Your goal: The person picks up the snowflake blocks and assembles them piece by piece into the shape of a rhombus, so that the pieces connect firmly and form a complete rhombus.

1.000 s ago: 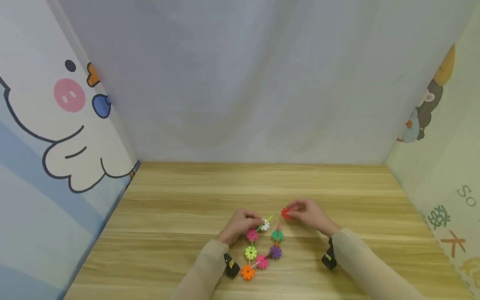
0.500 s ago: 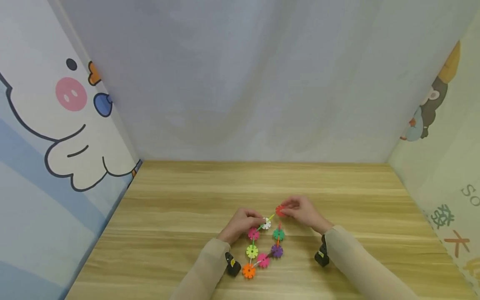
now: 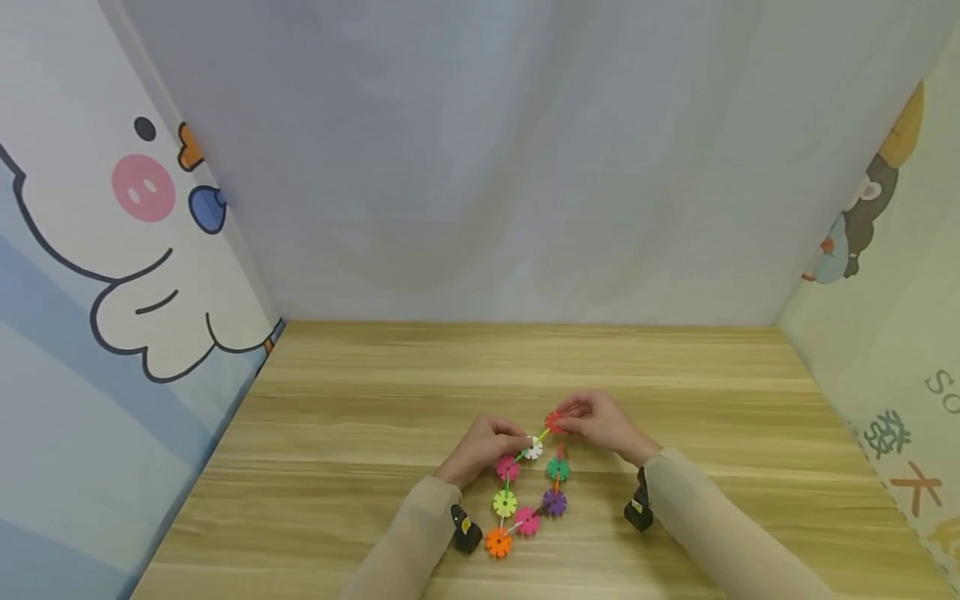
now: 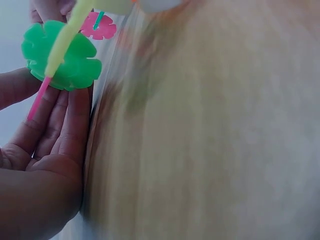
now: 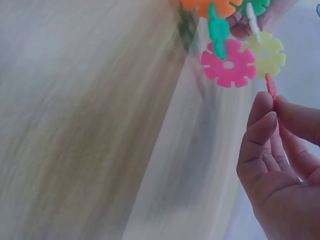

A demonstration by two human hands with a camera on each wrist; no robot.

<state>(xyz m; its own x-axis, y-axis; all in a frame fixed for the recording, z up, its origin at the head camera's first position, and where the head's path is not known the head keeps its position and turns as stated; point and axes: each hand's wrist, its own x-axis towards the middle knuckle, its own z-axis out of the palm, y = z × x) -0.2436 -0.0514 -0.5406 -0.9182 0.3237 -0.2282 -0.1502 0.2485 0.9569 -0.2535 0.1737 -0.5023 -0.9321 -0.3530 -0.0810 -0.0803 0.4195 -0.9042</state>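
Observation:
Notched interlocking discs form a bent chain above the wooden table. In the head view, my left hand (image 3: 483, 446) pinches the chain at a white disc (image 3: 534, 451). A yellow disc (image 3: 543, 436), edge-on, sticks out from it. My right hand (image 3: 600, 427) grips a red disc (image 3: 553, 422) between thumb and fingertips, its edge meeting the yellow disc. The right wrist view shows that contact beside a pink disc (image 5: 229, 64); how deeply the slots engage is unclear. In the left wrist view a green disc (image 4: 62, 55) stands face-on near my left fingers.
The chain's other end runs through an orange disc (image 3: 498, 542), a purple disc (image 3: 555, 502) and a teal disc (image 3: 558, 469), near my right hand. Wooden table (image 3: 337, 392) surrounds it. A pale curtain (image 3: 480, 167) hangs behind, with printed panels at both sides.
My right hand has carried the red disc leftward until its edge reaches the yellow disc. My left hand keeps its grip on the white disc nearly in place.

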